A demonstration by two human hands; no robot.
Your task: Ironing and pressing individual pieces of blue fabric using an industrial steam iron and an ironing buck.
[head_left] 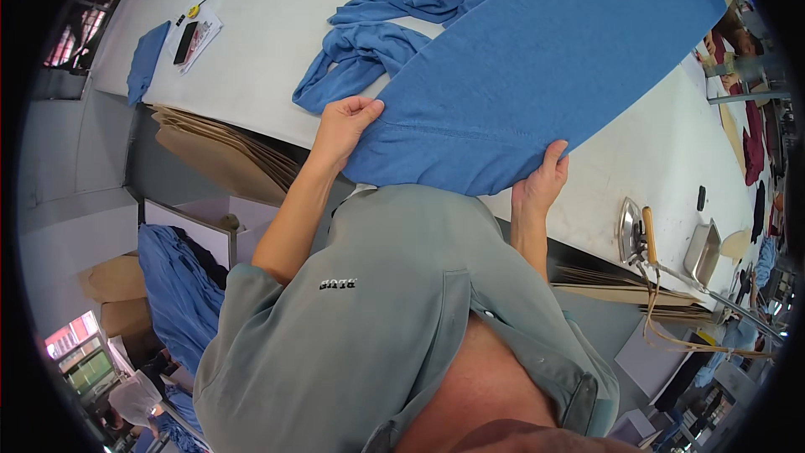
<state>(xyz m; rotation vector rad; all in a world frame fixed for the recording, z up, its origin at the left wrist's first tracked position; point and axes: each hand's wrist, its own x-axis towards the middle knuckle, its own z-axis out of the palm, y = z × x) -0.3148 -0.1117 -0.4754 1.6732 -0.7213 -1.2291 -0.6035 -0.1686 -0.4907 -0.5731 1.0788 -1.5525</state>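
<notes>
A long piece of blue fabric (537,59) stretches from the table's near edge toward the far right, laid fairly flat with a seam across its near end. My left hand (345,127) pinches its left edge between thumb and fingers. At the opposite edge, my right hand (543,178) grips the cloth, thumb on top. The near end hangs in soft folds against my shirt. Beyond my left hand lies a crumpled heap of the same blue fabric (360,54).
An iron (631,231) with a wooden handle and a metal tray (702,253) stand on the white table (260,59) at right. At left are a folded blue cloth (148,61), a dark phone-like object (186,43) and a tape measure (194,11). Cardboard sheets (222,151) are stacked underneath.
</notes>
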